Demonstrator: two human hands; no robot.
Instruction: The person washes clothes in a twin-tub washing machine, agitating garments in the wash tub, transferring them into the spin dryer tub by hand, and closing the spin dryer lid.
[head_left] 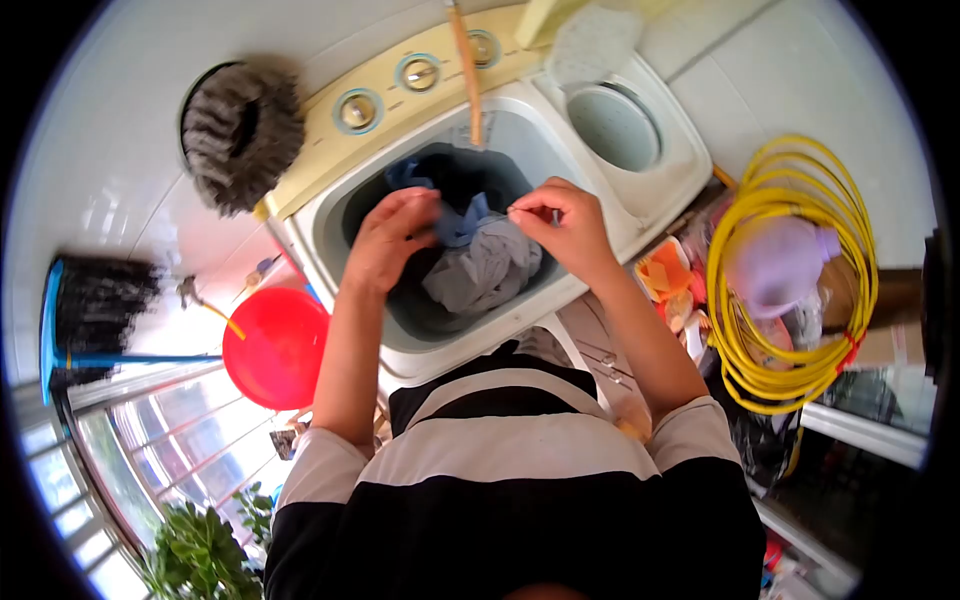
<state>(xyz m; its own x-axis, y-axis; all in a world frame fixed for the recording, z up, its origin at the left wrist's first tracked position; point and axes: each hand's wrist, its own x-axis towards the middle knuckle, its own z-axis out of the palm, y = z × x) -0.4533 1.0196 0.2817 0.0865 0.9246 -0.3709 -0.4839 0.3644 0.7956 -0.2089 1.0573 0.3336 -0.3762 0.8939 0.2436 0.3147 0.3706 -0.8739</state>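
Observation:
A twin-tub washing machine stands before me, its wash tub [335,205] holding dark water and clothes. Grey cloth [490,265] lies bunched in the tub, with blue cloth [465,222] beside it and more blue fabric towards the back left. Over the tub's left side is my left hand [390,240], fingers bent, thumb apart from them, fingertips blurred; nothing shows in it. My right hand [565,225] hovers above the grey cloth's right edge, thumb and forefinger pinched together. Whatever that pinch holds, if anything, is too small to make out.
The spin tub [612,125] has its lid raised. A wooden stick [468,75] crosses the control panel [320,115]. A red basin [275,348] and a broom [105,310] are at left, a brown fluffy duster head [243,135] above. Coiled yellow hose [735,330] hangs at right.

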